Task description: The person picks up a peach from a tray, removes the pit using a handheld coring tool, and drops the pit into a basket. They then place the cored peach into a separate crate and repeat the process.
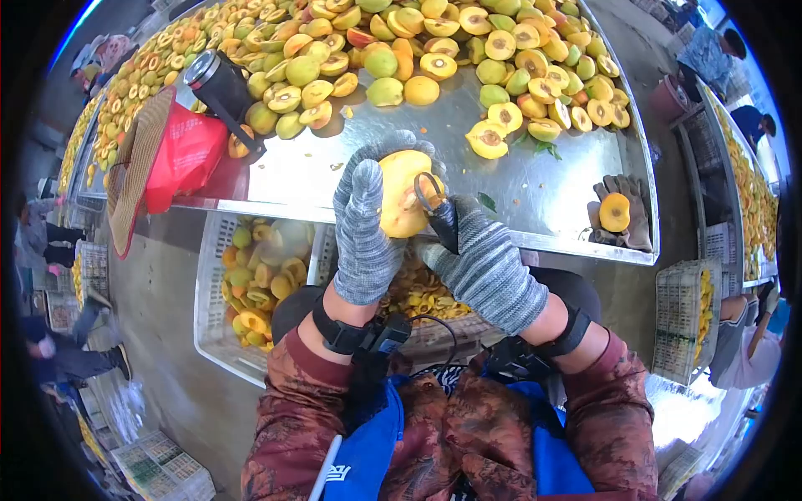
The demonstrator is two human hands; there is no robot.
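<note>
My left hand [363, 238], in a grey knitted glove, is wrapped around a yellow peach half [399, 200], cut face turned up and to the right. In my right hand [493, 267], gloved the same way, is a pitting knife [445, 224] with a dark handle and a looped metal blade. The loop lies against the peach's cut face near its centre. Both hands are just over the front edge of a metal table [376, 159]. Piles of halved peaches [434, 65] cover its far part, some showing pits or hollows.
A crate [207, 305] of peach halves stands below the table, beside cut yellow pieces [418, 288]. A straw hat [129, 179], red bag [190, 154] and black thermos [219, 83] sit left. Dark gloves [639, 209] bearing a peach half lie right. Other people work at both sides.
</note>
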